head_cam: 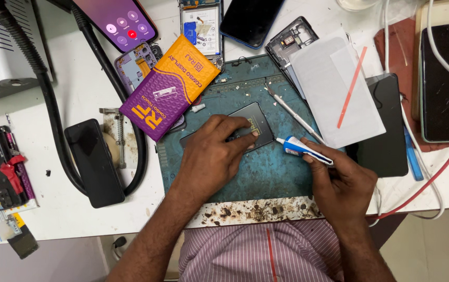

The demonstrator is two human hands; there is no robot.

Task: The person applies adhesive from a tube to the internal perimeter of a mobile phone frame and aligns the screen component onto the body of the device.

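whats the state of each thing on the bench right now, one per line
dark phone panel: flat on the mat, pressed by left hand
glue tube: held in right hand, nozzle toward panel
purple-screen phone: screen lit
black phone: screen dark
orange-purple box: closed

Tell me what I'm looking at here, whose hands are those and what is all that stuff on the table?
There is just one picture, taken by a camera on a person's head, looking down at their own two hands. No robot here.

The left hand presses down on a flat black phone part lying on a worn blue-green work mat. The right hand holds a small white and blue tube with its tip pointing toward that part.

Around them on the white table: a purple and orange padded packet, a thin metal tool, a dark phone lying flat, a phone with a lit purple screen, opened phones showing their insides, and a white sheet with a red strip.
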